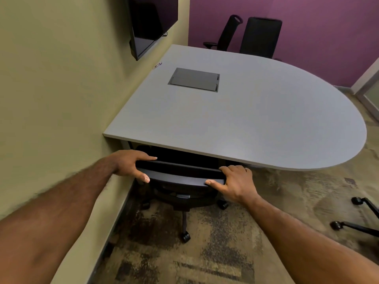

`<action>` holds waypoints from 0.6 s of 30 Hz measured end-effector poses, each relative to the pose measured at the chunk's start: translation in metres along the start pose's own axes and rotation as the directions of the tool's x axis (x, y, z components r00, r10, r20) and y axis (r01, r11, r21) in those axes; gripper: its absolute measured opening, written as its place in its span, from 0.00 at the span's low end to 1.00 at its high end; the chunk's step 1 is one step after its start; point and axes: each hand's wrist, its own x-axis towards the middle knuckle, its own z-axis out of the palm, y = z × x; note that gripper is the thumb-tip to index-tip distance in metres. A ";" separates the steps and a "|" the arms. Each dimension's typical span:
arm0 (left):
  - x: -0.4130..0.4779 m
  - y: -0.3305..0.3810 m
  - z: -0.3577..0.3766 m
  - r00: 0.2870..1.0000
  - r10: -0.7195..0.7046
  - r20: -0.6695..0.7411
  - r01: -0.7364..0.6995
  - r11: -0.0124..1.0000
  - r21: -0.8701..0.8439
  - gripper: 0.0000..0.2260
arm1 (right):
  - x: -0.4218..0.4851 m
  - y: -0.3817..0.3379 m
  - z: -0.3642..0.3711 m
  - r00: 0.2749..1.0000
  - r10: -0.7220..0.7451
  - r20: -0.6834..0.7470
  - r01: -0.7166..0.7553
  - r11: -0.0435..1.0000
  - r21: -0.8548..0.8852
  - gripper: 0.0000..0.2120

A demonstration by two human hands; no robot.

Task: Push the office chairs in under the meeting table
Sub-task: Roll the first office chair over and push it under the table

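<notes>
A black office chair (180,181) stands at the near edge of the grey meeting table (256,124), its seat tucked under the tabletop and its backrest close to the edge. My left hand (131,163) grips the left end of the backrest's top. My right hand (235,182) grips the right end, thumb under the rim. Two more black chairs (260,36) stand at the table's far side by the purple wall.
A green wall (61,89) runs close along the left, with a dark screen (149,23) mounted on it. A grey hatch (194,79) is set in the tabletop. Castors and legs of another chair base (359,214) show at the right on the patterned carpet.
</notes>
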 end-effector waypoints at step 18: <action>0.009 -0.056 -0.018 0.967 -0.065 -0.246 0.028 0.988 -0.149 0.35 | 0.048 -0.044 -0.008 0.995 -0.019 0.096 0.005 0.989 0.150 0.56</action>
